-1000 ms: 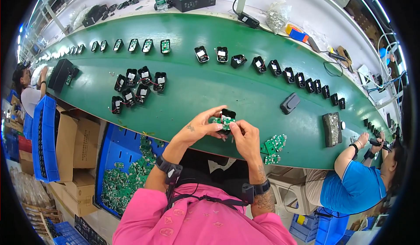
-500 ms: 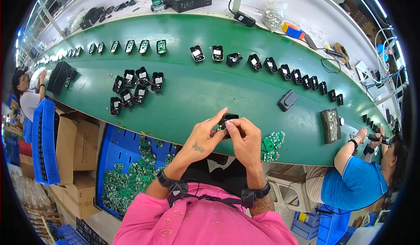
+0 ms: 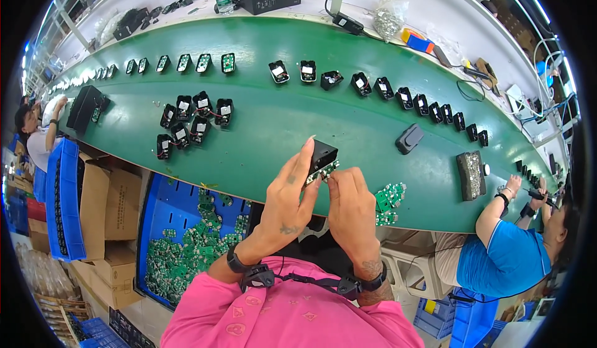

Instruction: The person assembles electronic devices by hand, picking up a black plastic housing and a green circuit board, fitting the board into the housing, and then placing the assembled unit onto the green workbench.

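Note:
My left hand [image 3: 287, 202] is wrapped around a small black plastic housing [image 3: 326, 153], tilted above the near edge of the green table [image 3: 267, 143]. At the housing's open near side is a green circuit board [image 3: 324, 171] with white and metal parts. The fingertips of my right hand [image 3: 352, 210] pinch the right end of this board. How far the board sits inside the housing is hidden. Right of that hand lie loose green circuit boards [image 3: 389, 202]. A cluster of black housings [image 3: 200, 128] with red wires stands to the left.
Rows of black housings [image 3: 360, 84] curve along the far side, some bearing green boards [image 3: 203, 63]. A black case [image 3: 409, 140] and a dark block [image 3: 471, 176] lie right. A blue bin [image 3: 163, 208] of boards sits below left. A co-worker in blue [image 3: 516, 248] works at right.
The housing has risen and turned, so its side and the board at its opening now show. My left fingers have shifted up along it, and my right hand has moved slightly down and right.

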Available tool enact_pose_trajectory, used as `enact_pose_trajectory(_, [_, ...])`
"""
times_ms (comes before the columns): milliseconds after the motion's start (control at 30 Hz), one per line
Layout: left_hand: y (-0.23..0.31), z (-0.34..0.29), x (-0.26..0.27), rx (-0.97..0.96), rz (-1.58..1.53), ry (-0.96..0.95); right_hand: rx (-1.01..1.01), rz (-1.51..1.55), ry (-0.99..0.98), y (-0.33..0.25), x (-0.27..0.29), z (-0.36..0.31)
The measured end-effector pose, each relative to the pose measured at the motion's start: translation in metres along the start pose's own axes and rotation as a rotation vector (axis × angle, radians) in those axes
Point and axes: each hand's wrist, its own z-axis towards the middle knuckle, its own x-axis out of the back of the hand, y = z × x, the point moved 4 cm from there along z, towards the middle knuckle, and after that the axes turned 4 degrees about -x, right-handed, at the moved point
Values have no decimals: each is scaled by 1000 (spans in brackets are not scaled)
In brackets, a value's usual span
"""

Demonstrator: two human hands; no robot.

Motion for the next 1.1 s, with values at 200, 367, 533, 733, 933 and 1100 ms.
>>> enact_pose_trajectory(200, [12, 3, 0, -123, 46, 17, 55, -43, -28, 1, 2, 0])
enact_pose_trajectory(367, [12, 1, -5, -128, 98, -53, 28, -82, -68, 4, 5, -1])
enact_pose_trajectory(533, [12, -1, -9, -107, 118, -91, 118, -119, -150, 6, 12, 3])
enact_pose_trajectory(733, [16, -2, -9, -99, 170, -87, 118, -87, -88, 9, 11, -1])
enact_pose_trajectory(933, [13, -2, -9, -65, 47, -42, 95, -51, 63, 6, 8, -5])
enact_pose_trajectory(1100, [11, -3, -10, 10, -41, -43, 83, -43, 44, 3, 11, -6])
